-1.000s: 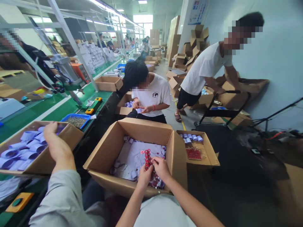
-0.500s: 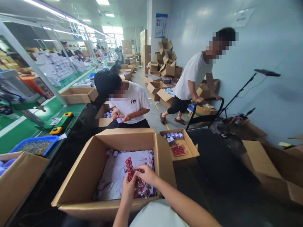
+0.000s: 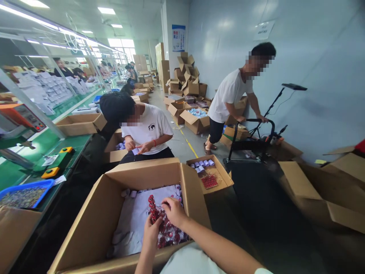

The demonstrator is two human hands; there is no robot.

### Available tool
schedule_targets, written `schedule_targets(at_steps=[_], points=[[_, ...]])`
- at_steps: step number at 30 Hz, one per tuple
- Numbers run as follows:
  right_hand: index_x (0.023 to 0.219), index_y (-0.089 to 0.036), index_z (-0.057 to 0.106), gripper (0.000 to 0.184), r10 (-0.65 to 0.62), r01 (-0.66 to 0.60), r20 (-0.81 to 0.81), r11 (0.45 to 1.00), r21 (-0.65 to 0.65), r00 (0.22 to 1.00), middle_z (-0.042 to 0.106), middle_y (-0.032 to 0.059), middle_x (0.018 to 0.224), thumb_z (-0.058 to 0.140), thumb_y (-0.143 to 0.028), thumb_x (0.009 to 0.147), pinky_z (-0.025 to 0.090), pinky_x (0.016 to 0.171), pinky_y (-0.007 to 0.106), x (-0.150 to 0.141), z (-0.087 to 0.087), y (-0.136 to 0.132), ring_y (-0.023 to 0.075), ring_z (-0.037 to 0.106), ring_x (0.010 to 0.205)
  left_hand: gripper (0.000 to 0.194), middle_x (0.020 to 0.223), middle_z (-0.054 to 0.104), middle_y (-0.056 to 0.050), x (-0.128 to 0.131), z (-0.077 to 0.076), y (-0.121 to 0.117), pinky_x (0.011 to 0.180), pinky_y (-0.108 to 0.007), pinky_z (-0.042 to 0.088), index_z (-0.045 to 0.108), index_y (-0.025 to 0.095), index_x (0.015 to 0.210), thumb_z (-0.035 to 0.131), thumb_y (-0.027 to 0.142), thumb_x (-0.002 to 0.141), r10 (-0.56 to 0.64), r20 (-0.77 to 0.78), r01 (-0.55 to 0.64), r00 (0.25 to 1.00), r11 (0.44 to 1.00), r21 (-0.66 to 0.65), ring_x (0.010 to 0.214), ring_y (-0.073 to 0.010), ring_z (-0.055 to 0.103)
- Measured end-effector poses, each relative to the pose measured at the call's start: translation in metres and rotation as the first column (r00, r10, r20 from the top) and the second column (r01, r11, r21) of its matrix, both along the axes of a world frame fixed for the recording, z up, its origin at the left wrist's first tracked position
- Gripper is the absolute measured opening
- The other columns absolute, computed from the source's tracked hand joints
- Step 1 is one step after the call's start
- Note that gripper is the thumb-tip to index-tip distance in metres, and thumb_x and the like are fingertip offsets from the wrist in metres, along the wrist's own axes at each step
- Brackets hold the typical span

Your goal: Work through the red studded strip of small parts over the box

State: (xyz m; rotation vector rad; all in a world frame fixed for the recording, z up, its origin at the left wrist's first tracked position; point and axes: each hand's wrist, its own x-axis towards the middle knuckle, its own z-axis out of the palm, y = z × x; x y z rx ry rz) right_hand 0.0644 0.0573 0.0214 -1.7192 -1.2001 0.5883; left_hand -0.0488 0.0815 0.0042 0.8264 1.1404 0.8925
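Both my hands reach into a big open cardboard box [image 3: 94, 217] in front of me. My left hand [image 3: 152, 230] and my right hand [image 3: 174, 211] pinch a strip of small red parts [image 3: 155, 209] that rises from a bundle of the same red parts [image 3: 171, 238] lying on pale lilac sheets [image 3: 134, 220]. The hands touch each other over the strip.
A smaller box [image 3: 219, 173] with lilac rolls and red parts sits on the big box's right flap. A seated person [image 3: 145, 129] works over another box ahead. A standing person [image 3: 232, 99] grips a black cart handle [image 3: 256, 121]. A green conveyor bench [image 3: 34, 152] with a blue tray [image 3: 24, 194] runs on the left.
My view has swung to the right, so the left-hand box of lilac rolls and a grey-sleeved arm have left the picture. My hands stay on the red strip. The standing person has straightened up.
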Motion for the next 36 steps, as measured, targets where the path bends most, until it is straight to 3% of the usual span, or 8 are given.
schedule_targets(at_steps=[5,7,12,16,23,30,36], points=[[0.095,-0.015,0.069,0.02,-0.086,0.084,-0.031,0.996,-0.044,0.996,0.07,0.0113,0.103,0.058,-0.016,0.078,0.042,0.097,0.039,0.007,-0.006,0.006,0.0241,0.059,0.103,0.037,0.061,0.067,0.001,-0.002,0.004,-0.001,0.049,-0.023,0.042,0.062,0.016,0.075,0.074,0.024,0.041,-0.057,0.036,0.059,0.998,0.997,-0.053,0.052,-0.0144,0.058],[0.096,-0.015,0.07,0.02,-0.05,0.043,-0.08,0.996,-0.08,0.996,0.071,0.0109,0.102,0.059,-0.021,0.08,0.043,0.096,0.038,0.006,-0.009,0.007,0.0238,0.061,0.103,0.04,0.064,0.068,0.0,0.0,0.004,-0.003,0.05,-0.023,0.042,0.063,0.016,0.078,0.076,0.022,0.04,-0.084,0.075,0.087,0.994,0.996,-0.033,0.055,-0.0147,0.059],[0.086,-0.019,0.073,0.031,0.09,-0.13,-0.251,0.98,-0.151,0.964,0.073,0.0018,0.076,0.051,-0.041,0.087,0.051,0.075,0.03,-0.004,-0.013,0.001,0.0184,0.066,0.078,0.05,0.07,0.07,0.0,0.001,0.005,-0.007,0.056,-0.025,0.048,0.062,0.017,0.085,0.081,0.023,0.04,-0.093,0.154,0.102,0.984,0.994,-0.049,0.06,-0.0158,0.062],[0.087,-0.018,0.073,0.042,0.085,-0.136,-0.309,0.98,-0.147,0.947,0.073,0.0032,0.081,0.045,-0.05,0.088,0.051,0.078,0.031,-0.007,-0.019,-0.007,0.0197,0.066,0.084,0.049,0.072,0.068,0.0,-0.006,0.003,-0.007,0.06,-0.025,0.05,0.061,0.018,0.083,0.083,0.027,0.04,-0.049,0.18,0.063,0.982,0.996,-0.068,0.062,-0.0151,0.062],[0.105,-0.018,0.069,0.032,0.045,-0.098,-0.353,0.986,-0.134,0.935,0.072,0.0071,0.106,0.054,-0.037,0.084,0.049,0.09,0.034,-0.024,-0.029,-0.02,0.0218,0.065,0.099,0.046,0.065,0.064,0.003,-0.015,-0.012,-0.004,0.06,-0.023,0.049,0.057,0.018,0.077,0.083,0.026,0.039,-0.009,0.139,0.021,0.99,0.996,-0.084,0.059,-0.0124,0.059],[0.101,-0.018,0.071,0.029,0.027,-0.076,-0.357,0.989,-0.123,0.934,0.073,0.007,0.1,0.059,-0.027,0.076,0.049,0.092,0.037,-0.009,-0.031,-0.026,0.0234,0.065,0.098,0.046,0.061,0.063,0.005,0.005,-0.015,-0.011,0.056,-0.022,0.046,0.056,0.019,0.077,0.08,0.022,0.038,0.016,0.139,0.0,0.99,0.994,-0.113,0.055,-0.012,0.058],[0.088,-0.02,0.071,0.024,0.059,-0.115,-0.425,0.987,-0.109,0.903,0.073,0.0059,0.091,0.062,-0.036,0.072,0.049,0.089,0.039,0.015,-0.037,-0.022,0.0236,0.066,0.09,0.032,0.058,0.06,0.005,0.022,-0.012,-0.021,0.057,-0.023,0.044,0.057,0.018,0.071,0.073,0.024,0.044,0.012,0.041,-0.01,0.999,0.999,-0.043,0.055,-0.0113,0.053]])
